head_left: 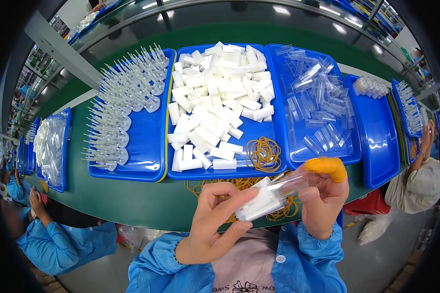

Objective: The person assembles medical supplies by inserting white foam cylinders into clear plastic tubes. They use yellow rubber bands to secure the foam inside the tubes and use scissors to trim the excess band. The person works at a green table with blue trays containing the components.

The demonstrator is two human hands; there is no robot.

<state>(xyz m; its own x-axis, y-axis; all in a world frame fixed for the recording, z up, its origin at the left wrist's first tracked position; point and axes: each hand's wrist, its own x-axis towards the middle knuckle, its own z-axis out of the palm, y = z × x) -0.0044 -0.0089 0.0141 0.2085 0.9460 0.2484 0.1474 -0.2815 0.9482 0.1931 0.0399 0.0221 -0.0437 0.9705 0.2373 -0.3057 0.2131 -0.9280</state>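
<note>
My left hand (214, 219) and my right hand (325, 195) together hold a small bundle of white plastic pieces (261, 201) with a clear plastic cap (291, 184) at its upper end. The bundle is tilted, just above the green table's near edge. An orange finger cot (326, 166) covers my right index fingertip. Loose yellow rubber bands (239, 184) lie on the table right behind the bundle. Beyond them a blue tray (256, 168) holds several white rectangular pieces (220, 97) and a heap of rubber bands (264, 153).
A blue tray (146, 166) on the left holds white nozzle parts with thin tubes (127, 97). A tray (322, 157) on the right holds clear plastic caps (318, 97). Further blue trays (376, 146) stand right. Persons in blue sleeves (58, 244) and in white (420, 180) sit on either side.
</note>
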